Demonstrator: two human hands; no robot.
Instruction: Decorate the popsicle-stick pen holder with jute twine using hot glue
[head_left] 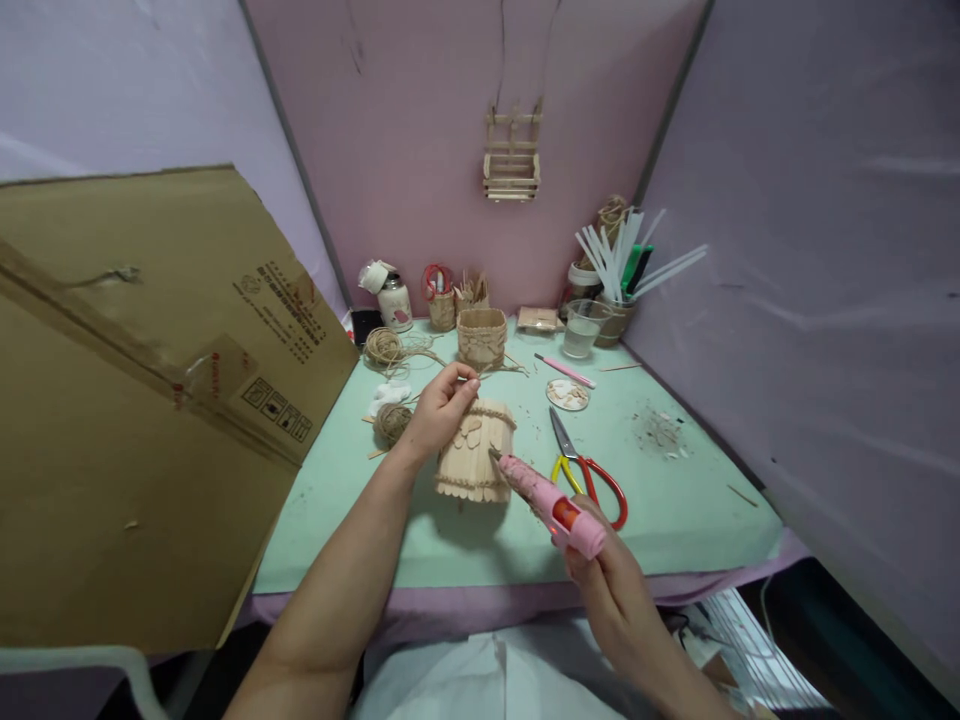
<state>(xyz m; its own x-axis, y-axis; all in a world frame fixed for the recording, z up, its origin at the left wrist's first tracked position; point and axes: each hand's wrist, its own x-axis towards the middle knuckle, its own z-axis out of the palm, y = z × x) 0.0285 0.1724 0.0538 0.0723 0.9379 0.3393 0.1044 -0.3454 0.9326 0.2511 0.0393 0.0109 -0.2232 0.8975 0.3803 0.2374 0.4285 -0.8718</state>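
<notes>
Head view: the left hand [446,405] is gripping a stick pot [487,470] by its upper left edge, fingertips bunched close together, and the right hand [600,550] is grasping a pink glue gun [551,505]. The pot is sitting tilted in front of the person, over the near half of the surface [682,510]. Progress-wise, I'd call it pretty far along: the wall is standing, braided trim [472,484] is running along top and bottom, and a few flat petal-like pieces [466,432] are showing up front. The nozzle is pointing at plain wood right beside those, can't tell if it's touching. That plain patch is looking like the undecorated bit, and loose pieces are lying in a dish [568,395].
</notes>
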